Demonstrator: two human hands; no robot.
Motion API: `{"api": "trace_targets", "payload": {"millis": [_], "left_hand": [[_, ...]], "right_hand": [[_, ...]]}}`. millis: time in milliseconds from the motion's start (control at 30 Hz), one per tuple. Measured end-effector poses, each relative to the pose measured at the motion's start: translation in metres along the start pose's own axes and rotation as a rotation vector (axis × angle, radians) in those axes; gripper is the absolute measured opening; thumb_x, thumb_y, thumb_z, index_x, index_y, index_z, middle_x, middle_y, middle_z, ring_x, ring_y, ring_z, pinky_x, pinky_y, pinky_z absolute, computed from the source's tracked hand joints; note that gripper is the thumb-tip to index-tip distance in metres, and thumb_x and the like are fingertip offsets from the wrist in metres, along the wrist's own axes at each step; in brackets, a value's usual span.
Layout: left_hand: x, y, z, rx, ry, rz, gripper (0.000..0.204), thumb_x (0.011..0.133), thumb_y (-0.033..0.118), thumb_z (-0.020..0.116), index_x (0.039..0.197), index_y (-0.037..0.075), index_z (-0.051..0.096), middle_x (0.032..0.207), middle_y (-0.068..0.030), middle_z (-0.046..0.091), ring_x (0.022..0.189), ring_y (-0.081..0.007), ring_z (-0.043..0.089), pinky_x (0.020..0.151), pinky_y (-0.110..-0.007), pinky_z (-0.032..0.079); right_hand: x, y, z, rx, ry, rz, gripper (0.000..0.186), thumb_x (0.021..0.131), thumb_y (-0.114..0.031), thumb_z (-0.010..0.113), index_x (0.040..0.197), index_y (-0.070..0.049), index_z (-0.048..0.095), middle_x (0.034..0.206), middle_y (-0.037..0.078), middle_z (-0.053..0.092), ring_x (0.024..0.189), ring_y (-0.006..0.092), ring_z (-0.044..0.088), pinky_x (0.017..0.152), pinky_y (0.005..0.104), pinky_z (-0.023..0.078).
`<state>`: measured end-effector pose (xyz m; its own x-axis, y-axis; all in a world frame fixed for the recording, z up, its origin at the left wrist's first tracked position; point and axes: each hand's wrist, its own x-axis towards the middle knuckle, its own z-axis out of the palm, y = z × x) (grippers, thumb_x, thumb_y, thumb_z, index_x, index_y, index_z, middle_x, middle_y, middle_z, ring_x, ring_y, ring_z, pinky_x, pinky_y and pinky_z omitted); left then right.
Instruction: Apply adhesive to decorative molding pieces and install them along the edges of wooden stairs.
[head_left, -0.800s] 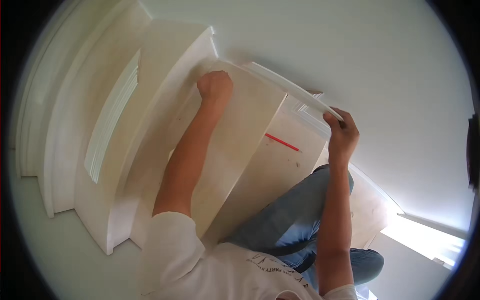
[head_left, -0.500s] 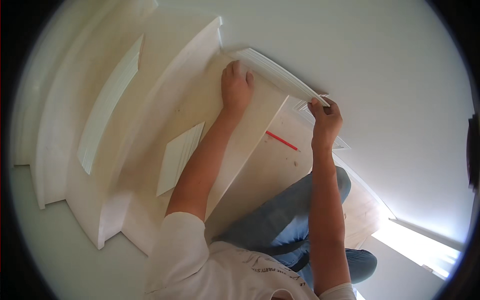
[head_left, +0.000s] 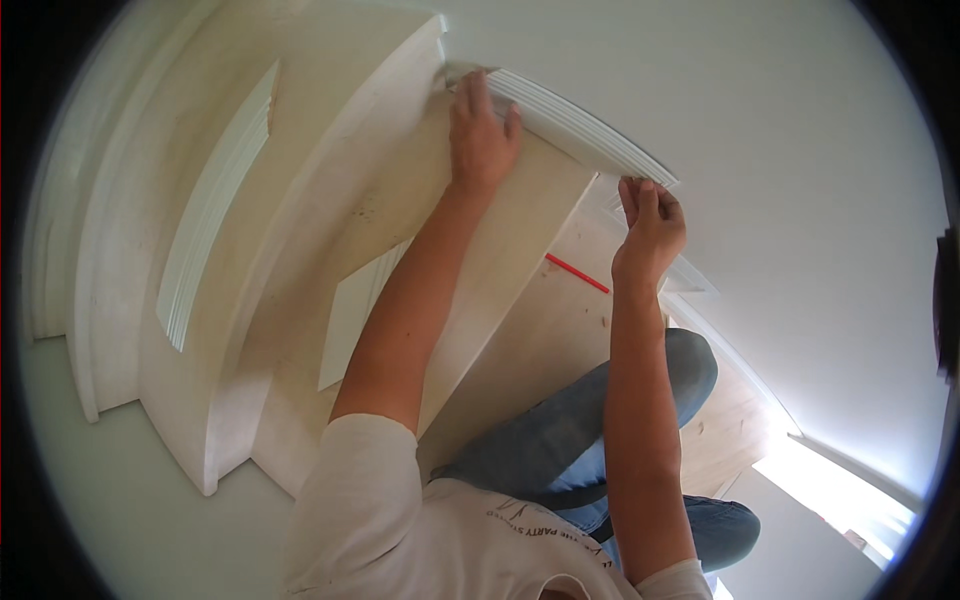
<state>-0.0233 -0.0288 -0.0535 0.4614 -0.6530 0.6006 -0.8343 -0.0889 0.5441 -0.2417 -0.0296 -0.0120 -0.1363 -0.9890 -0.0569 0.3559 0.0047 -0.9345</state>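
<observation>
A white grooved skirting piece (head_left: 588, 128) lies along the foot of the wall, over the stair tread. My right hand (head_left: 650, 238) pinches its right end between thumb and fingers, beside the tread's front edge. At the other end is my left hand (head_left: 484, 145), its fingers stretched out and touching the piece, thumb apart. Whether the left fingertips reach behind that end cannot be seen. Below my left forearm, a shorter white grooved offcut (head_left: 350, 315) rests on the same tread, partly covered by the arm.
A longer white moulding strip (head_left: 215, 205) lies on the step to the left. A red pencil (head_left: 578, 274) is on the lower wooden step, near my bent knee (head_left: 690, 358). The pale wall (head_left: 760, 130) closes off the right side, with white skirting (head_left: 740, 360) along its lower part.
Both hands have shifted slightly up and away with the skirting piece, which now sits closer against the wall. Its grooved face is turned more into view. The left fingers have straightened.
</observation>
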Motion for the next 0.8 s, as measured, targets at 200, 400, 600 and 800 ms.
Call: {"api": "trace_targets", "payload": {"millis": [200, 400, 600, 800], "left_hand": [[0.001, -0.005, 0.004, 0.131, 0.036, -0.039, 0.072, 0.089, 0.030, 0.067, 0.142, -0.007, 0.037, 0.142, -0.0314, 0.039, 0.131, -0.0461, 0.042, 0.110, -0.047, 0.039], [0.001, 0.003, 0.006, 0.053, 0.007, -0.038, 0.074, 0.091, 0.039, 0.067, 0.139, -0.009, 0.038, 0.138, -0.0302, 0.042, 0.130, -0.0459, 0.041, 0.110, -0.049, 0.037], [-0.003, -0.004, 0.008, 0.096, 0.024, -0.015, 0.084, 0.090, 0.043, 0.068, 0.141, -0.014, 0.032, 0.142, -0.0358, 0.036, 0.132, -0.0505, 0.038, 0.112, -0.052, 0.034], [-0.010, 0.004, 0.001, 0.039, -0.001, 0.017, 0.086, 0.091, 0.042, 0.067, 0.141, -0.017, 0.030, 0.140, -0.0363, 0.037, 0.131, -0.0497, 0.039, 0.112, -0.051, 0.036]], "right_hand": [[0.003, 0.000, -0.005, 0.002, -0.043, 0.063, 0.032, 0.099, -0.011, 0.061, 0.109, 0.018, 0.053, 0.105, 0.023, 0.065, 0.099, 0.0299, 0.069, 0.095, 0.0350, 0.059], [0.011, -0.026, -0.004, -0.028, -0.017, 0.165, 0.047, 0.100, -0.028, 0.060, 0.107, 0.018, 0.055, 0.104, 0.025, 0.066, 0.094, 0.0300, 0.071, 0.085, 0.0359, 0.061], [0.014, -0.022, -0.007, -0.186, -0.045, 0.129, 0.049, 0.103, -0.036, 0.054, 0.104, 0.013, 0.062, 0.091, 0.019, 0.068, 0.082, 0.0252, 0.072, 0.071, 0.0326, 0.061], [-0.003, -0.040, -0.009, -0.383, 0.003, 0.011, 0.043, 0.103, -0.031, 0.053, 0.103, 0.011, 0.064, 0.089, 0.020, 0.070, 0.079, 0.0239, 0.073, 0.068, 0.0316, 0.061]]}}
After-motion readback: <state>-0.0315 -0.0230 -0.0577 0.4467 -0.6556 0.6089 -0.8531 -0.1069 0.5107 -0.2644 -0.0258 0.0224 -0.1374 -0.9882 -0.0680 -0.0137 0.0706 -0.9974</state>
